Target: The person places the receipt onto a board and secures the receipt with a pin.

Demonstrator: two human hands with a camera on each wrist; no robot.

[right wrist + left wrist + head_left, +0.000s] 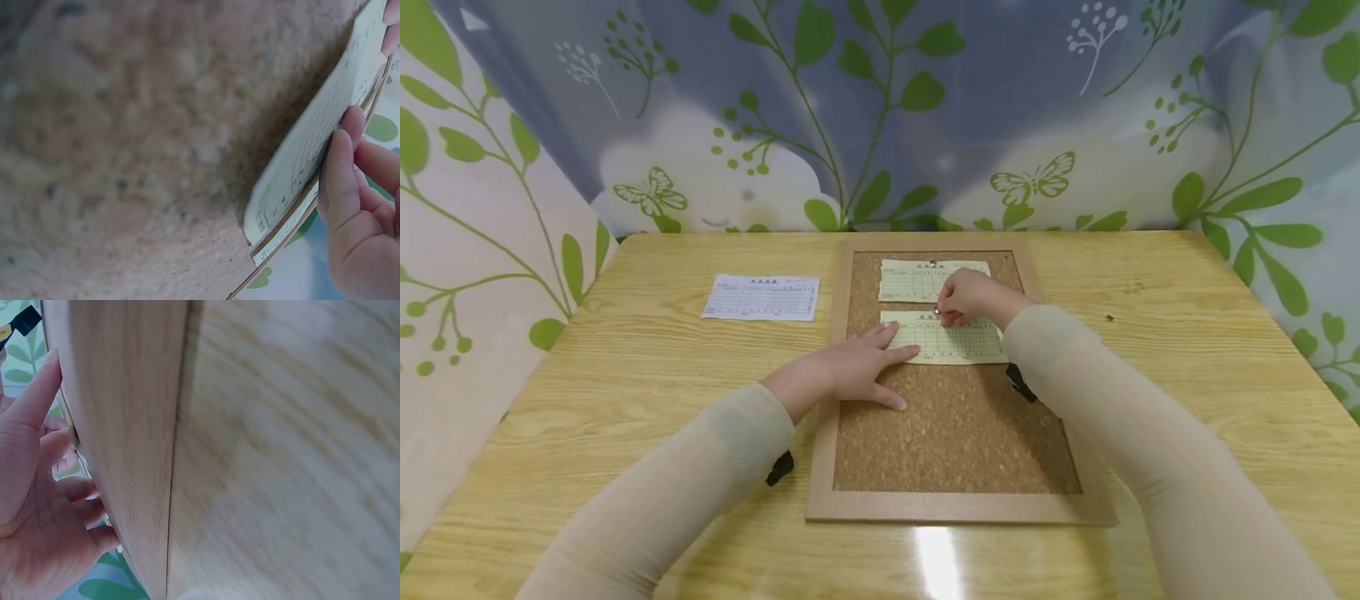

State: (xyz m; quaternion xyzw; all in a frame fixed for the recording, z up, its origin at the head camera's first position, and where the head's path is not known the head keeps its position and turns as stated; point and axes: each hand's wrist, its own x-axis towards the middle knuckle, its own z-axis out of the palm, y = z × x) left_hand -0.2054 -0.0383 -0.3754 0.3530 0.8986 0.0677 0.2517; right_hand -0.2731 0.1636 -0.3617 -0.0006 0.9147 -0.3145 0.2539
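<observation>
The left hand (pixel 867 367), fingers spread, rests on the board's (pixel 955 450) lower yellow slip (pixel 951 340); the right hand (pixel 968 298) pinches one pin (pixel 936 312) at that slip's top edge. One white slip (pixel 762 297) lies left of the board; one upper yellow slip (pixel 906 285) bears a second pin (pixel 933 263).

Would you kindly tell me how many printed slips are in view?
3: the upper yellow slip and the lower yellow slip on the board, and the white slip on the table, left of the board. Any beneath these would be hidden.
</observation>
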